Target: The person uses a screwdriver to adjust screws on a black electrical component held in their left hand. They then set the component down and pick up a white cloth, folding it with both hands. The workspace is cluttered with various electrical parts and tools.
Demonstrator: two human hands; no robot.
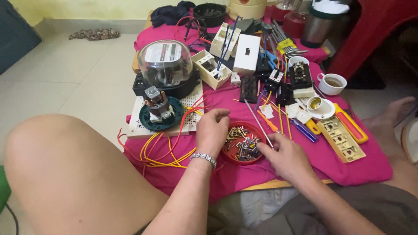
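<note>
Pale glossy floor tiles (74, 74) fill the scene from nine to eleven o'clock, catching soft daylight. A yellow wall (100, 8) runs along twelve o'clock above a pale skirting. A dark door panel (15, 35) stands at ten o'clock. At one o'clock hangs red cloth (374, 30). A low wooden bench (270, 185) sits centre, draped in magenta fabric (348, 167).

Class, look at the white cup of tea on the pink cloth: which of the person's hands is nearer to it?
Right. The right hand lies at the red dish's right rim, below-left of the cup; the left hand is at the dish's left rim, farther away.
</note>
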